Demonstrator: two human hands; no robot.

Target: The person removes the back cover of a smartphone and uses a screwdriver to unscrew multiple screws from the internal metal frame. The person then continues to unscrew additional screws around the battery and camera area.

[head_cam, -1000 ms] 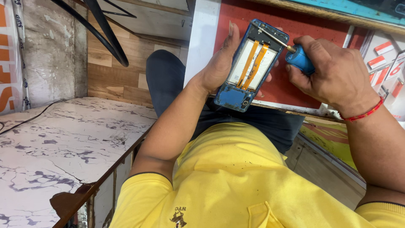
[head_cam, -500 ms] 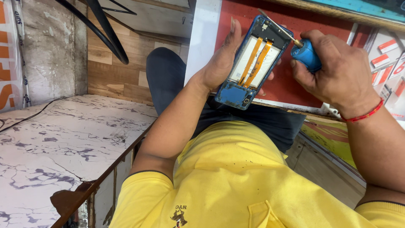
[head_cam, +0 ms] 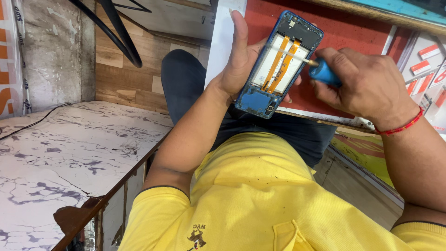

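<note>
Opened blue smartphone with its back cover off shows a white battery, two orange ribbon cables running lengthwise over it, a dark board at the top end and a blue plate with a small port at the bottom end. It is held tilted above the person's lap, in front of a red mat on a white-edged workbench. The left hand cradles the phone from behind and along its left edge, thumb stretched up beside the frame and fingertips showing under the right edge, so the fingers are closed around it. The right hand, with a red thread bracelet at the wrist, is clenched around a blue-handled screwdriver; its thin metal shaft lies across the battery and the orange cables. Below are dark trousers and a yellow polo shirt of soft fabric. To the left lies a white marble-patterned tabletop with a chipped brown wooden rim.
</note>
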